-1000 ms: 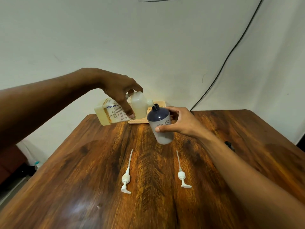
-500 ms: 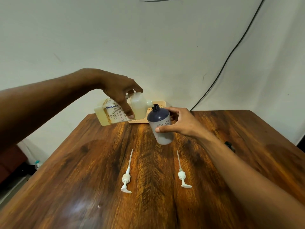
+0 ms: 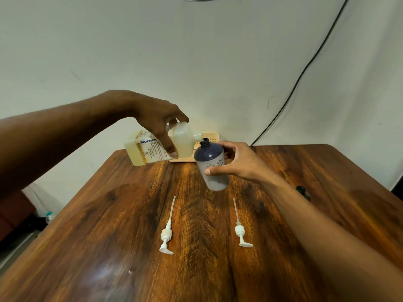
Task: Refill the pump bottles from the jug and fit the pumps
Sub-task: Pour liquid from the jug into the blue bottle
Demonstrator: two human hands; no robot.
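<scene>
Nearest on the dark-stained wooden desk (image 3: 104, 225) lie two white plastic pump heads with long dip tubes pointing toward 12 o'clock. The left pump (image 3: 166, 236) is at 7 o'clock of the bottle and the right pump (image 3: 239, 233) at 5 o'clock, well apart, neither touched.

Beyond them the right grip (image 3: 237, 164), a bare hand, wraps thumb and fingers round the pump bottle (image 3: 212, 164), navy at the shoulder and frosted white with a flower print below. The bottle is tilted, its open threaded neck leaning to 11 o'clock, and its base appears clear of the desk. At its 10 o'clock the left grip (image 3: 159, 118) clasps from above the translucent rectangular plastic jug (image 3: 185, 140) of yellowish liquid, laid almost on its side with the spout just at the bottle's neck. No stream shows, so whether liquid runs cannot be told.

Against the views of a second and half a second ago, almost nothing has shifted: jug tilt, bottle lean and both pumps sit as they did. I judge a steady pour is being held, so filling is under way and pump fitting has not begun.

Farther, at 12 o'clock by the desk's far edge, a beige slatted plastic tray (image 3: 210, 137) shows behind jug and bottle. A small dark object (image 3: 302, 190) at 3 o'clock is half hidden by the right forearm; I cannot tell what it is. A black cable (image 3: 305, 68) climbs the pale wall (image 3: 196, 51)
</scene>
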